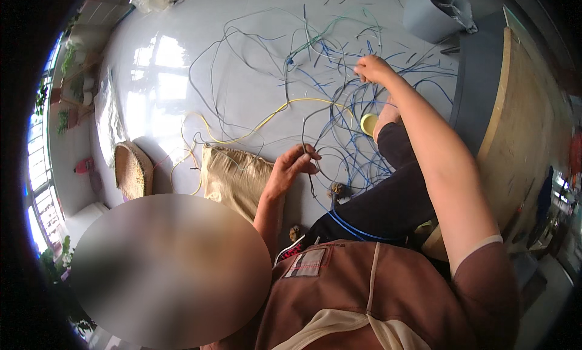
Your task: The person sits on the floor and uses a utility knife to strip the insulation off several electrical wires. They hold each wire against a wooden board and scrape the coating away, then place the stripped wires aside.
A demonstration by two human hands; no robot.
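Note:
My left hand pinches a dark grey cable between thumb and fingers, with the cable's end hanging below. Farther out, my right hand is above the tangle, its fingers drawn together; whether a strand lies between them is unclear. Loose blue wires spread in loops over the floor between my hands and beside my leg. A yellow cable curves away to the left. Green wires and short cut pieces of blue and dark wire lie beyond my right hand.
A tan sack lies left of my left hand, near a woven basket. A grey bin stands far right, by a wooden board. A yellow slipper is by my foot. A blurred patch hides the lower left.

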